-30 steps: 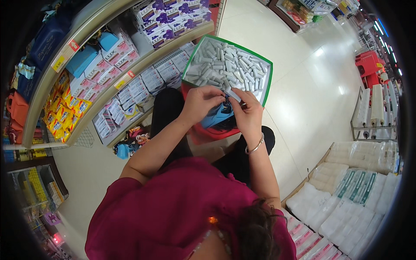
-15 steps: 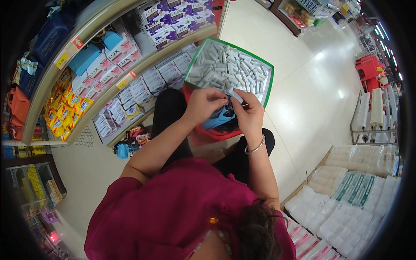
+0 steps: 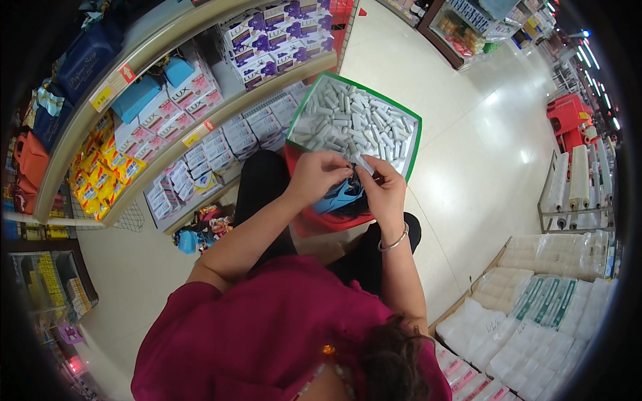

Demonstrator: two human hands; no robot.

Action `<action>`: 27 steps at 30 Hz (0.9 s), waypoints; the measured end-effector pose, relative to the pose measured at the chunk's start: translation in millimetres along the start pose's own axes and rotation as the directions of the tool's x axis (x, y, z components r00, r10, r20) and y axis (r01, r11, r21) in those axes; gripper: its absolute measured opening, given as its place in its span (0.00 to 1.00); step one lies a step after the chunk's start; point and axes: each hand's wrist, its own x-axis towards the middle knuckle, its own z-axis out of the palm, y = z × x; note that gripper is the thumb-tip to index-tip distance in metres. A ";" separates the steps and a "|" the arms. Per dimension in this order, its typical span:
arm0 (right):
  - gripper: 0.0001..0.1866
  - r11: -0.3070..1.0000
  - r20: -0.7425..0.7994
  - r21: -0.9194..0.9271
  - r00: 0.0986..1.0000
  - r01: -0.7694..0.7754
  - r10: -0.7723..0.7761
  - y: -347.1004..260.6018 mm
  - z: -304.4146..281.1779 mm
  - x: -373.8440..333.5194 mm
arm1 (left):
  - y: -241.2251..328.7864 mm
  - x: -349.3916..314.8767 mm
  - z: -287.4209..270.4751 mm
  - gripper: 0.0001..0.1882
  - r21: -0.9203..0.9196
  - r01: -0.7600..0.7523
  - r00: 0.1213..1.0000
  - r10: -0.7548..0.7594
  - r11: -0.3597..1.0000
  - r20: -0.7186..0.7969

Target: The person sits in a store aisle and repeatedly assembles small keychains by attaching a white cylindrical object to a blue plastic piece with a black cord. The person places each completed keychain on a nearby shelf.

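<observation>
My left hand and my right hand meet over the near end of a green-rimmed box. The right fingers are pinched on a small whitish tag-like piece. Thumb and fingers of my left hand are pinched together beside it, at something dark and thin that the fingertips mostly cover. Many small grey-white pieces lie loose in the box. Below my hands, blue and black items sit in a red container between my knees.
Shelves of boxed soap curve along the left, with yellow packets on a lower shelf. White wrapped packs are stacked at the lower right. A rack of rolls stands at the far right, beside the pale tiled floor.
Both hands stay together with the small piece at their fingertips. The box and shelves sit slightly lower in the picture as the view shifts.
</observation>
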 end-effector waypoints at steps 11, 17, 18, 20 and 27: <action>0.12 0.996 0.014 -0.090 1.000 0.018 -0.017 -4.7 -1.6 0.4 | -3.9 0.0 -1.7 0.09 -0.012 0.002 1.000 -0.002 1.000 0.020; 0.13 0.883 0.016 -0.298 0.927 0.362 -0.374 -7.8 -2.9 1.9 | -4.5 1.0 2.5 0.12 -0.057 -0.050 0.998 0.049 0.997 -0.029; 0.13 0.869 0.038 -0.329 0.925 0.369 -0.379 -7.8 -3.3 0.5 | -5.2 1.6 3.7 0.13 -0.060 -0.094 0.994 0.090 0.994 -0.059; 0.14 0.845 0.074 -0.390 0.927 0.366 -0.368 -7.7 -5.1 -4.3 | -7.1 1.1 4.6 0.16 -0.072 -0.139 0.988 0.133 0.988 -0.080; 0.16 0.783 0.175 -0.414 0.885 0.464 -0.431 -6.7 -14.9 -5.5 | -12.7 -3.8 7.4 0.16 -0.133 -0.176 0.984 0.169 0.975 -0.060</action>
